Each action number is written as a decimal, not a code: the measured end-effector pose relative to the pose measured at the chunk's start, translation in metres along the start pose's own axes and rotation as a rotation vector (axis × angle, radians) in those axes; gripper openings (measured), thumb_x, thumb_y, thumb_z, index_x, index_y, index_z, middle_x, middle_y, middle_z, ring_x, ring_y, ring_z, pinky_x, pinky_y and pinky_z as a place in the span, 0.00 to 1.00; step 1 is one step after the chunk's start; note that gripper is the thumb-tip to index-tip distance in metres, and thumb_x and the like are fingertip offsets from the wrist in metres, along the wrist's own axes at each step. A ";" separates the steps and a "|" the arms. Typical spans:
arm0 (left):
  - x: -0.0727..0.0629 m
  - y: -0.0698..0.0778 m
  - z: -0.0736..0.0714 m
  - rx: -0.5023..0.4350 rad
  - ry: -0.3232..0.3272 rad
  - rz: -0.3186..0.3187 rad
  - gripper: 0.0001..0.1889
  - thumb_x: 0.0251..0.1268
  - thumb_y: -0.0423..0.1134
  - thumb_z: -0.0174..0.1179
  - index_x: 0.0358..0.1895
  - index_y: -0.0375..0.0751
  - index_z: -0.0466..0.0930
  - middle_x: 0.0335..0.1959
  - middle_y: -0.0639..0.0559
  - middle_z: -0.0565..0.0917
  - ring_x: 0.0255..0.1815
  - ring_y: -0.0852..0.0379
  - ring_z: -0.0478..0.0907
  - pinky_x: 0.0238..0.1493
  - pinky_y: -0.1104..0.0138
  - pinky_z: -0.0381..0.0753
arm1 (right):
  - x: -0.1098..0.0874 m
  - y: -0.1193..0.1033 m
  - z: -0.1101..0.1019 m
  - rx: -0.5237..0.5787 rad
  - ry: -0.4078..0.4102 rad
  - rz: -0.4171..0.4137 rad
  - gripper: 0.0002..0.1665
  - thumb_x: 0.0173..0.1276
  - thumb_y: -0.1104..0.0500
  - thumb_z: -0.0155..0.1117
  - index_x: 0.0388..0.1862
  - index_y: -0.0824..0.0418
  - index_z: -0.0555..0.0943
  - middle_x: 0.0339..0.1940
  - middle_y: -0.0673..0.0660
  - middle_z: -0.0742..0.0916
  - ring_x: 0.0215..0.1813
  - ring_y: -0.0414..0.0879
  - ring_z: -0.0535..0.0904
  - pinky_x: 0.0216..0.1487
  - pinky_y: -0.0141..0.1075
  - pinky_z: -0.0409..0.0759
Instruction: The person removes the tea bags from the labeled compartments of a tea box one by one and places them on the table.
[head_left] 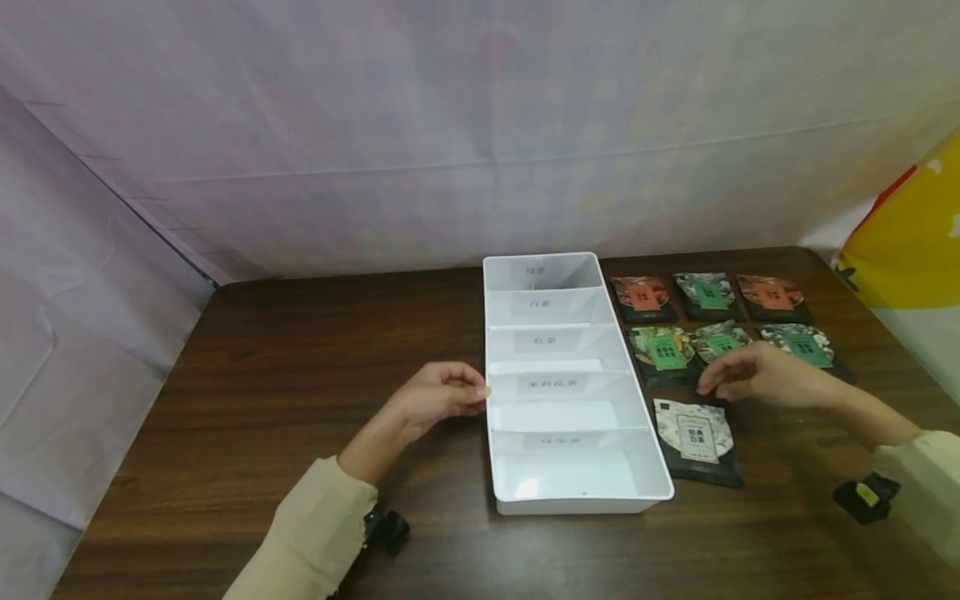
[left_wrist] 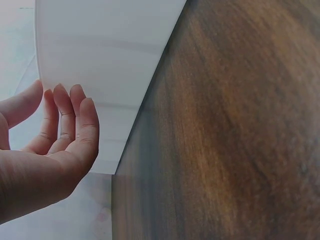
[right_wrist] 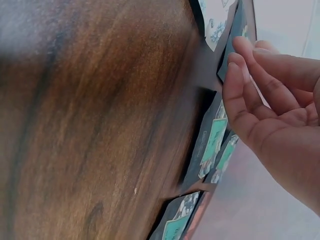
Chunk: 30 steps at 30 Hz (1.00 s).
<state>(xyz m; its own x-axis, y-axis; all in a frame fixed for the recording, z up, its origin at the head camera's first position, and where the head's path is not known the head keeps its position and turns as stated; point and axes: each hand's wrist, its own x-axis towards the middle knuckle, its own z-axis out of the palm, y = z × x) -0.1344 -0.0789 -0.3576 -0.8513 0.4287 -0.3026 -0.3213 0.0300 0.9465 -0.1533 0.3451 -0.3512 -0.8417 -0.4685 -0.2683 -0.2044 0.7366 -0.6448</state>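
Note:
A white divided box (head_left: 583, 506) with labelled compartments stands on the table, its long side running away from me. My left hand (head_left: 442, 392) pinches the box's left rim; in the left wrist view the curled fingers (left_wrist: 89, 125) meet the outer wall and the thumb lies at the rim. Over the tea packets to the right hovers my right hand (head_left: 772, 375), fingers loosely bent, holding nothing. Nearest to it are a black-and-white packet (head_left: 697, 442) in front and a green-labelled packet (head_left: 720, 337) partly behind the fingers.
Several more packets lie in rows right of the box, among them an orange-labelled packet (head_left: 643, 298) and a yellow-green packet (head_left: 666, 350). The dark wooden table (head_left: 300, 358) ends at a pale cloth backdrop (head_left: 360, 217). Yellow fabric (head_left: 900, 242) hangs at the right.

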 end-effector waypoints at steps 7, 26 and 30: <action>0.001 -0.001 0.000 -0.007 0.000 -0.002 0.02 0.61 0.23 0.53 0.35 0.26 0.72 0.26 0.51 0.77 0.33 0.56 0.76 0.45 0.60 0.77 | -0.003 0.005 -0.001 0.043 0.004 0.030 0.11 0.57 0.69 0.61 0.41 0.71 0.78 0.36 0.58 0.85 0.36 0.40 0.80 0.34 0.33 0.80; 0.001 -0.002 0.000 -0.019 0.004 -0.002 0.03 0.60 0.23 0.54 0.36 0.24 0.71 0.25 0.51 0.77 0.32 0.56 0.76 0.43 0.63 0.78 | -0.004 0.008 0.002 0.131 -0.053 0.074 0.13 0.62 0.66 0.59 0.43 0.74 0.76 0.36 0.60 0.83 0.34 0.43 0.80 0.34 0.35 0.81; 0.001 -0.001 0.000 -0.017 0.003 0.001 0.03 0.60 0.23 0.53 0.36 0.24 0.71 0.25 0.52 0.77 0.32 0.56 0.76 0.42 0.63 0.78 | -0.001 0.006 0.002 0.127 -0.047 0.086 0.13 0.62 0.66 0.59 0.43 0.74 0.76 0.37 0.60 0.83 0.34 0.44 0.81 0.34 0.34 0.81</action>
<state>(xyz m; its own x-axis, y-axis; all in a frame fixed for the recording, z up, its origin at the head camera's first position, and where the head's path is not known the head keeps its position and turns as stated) -0.1348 -0.0784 -0.3591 -0.8526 0.4263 -0.3022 -0.3277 0.0144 0.9447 -0.1531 0.3488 -0.3557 -0.8286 -0.4306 -0.3577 -0.0650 0.7087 -0.7025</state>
